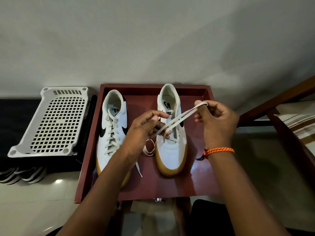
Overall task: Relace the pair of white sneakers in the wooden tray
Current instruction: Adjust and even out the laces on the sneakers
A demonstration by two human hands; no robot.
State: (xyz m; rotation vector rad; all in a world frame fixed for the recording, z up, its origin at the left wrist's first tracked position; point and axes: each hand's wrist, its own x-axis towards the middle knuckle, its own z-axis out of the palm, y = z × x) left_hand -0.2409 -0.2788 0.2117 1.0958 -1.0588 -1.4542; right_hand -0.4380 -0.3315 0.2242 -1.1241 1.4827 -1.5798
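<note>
Two white sneakers with gum soles stand in a reddish wooden tray (196, 184), toes toward me. The left sneaker (112, 133) is laced up, with one lace end trailing onto the tray floor. The right sneaker (172, 150) has its lace only through the lowest eyelets. A white lace (180, 117) stretches doubled above that shoe. My right hand (216, 120) holds its folded end looped over a finger, up beside the shoe's collar. My left hand (146, 128) pinches the lace lower down over the gap between the shoes. A loose loop of lace (150, 149) lies on the tray.
A white perforated plastic rack (51, 121) lies left of the tray on a dark surface, with dark striped footwear (22, 174) below it. A wall rises behind. Dark wooden furniture (281, 120) with striped cloth stands at the right. Pale tiled floor (34, 210) is in front.
</note>
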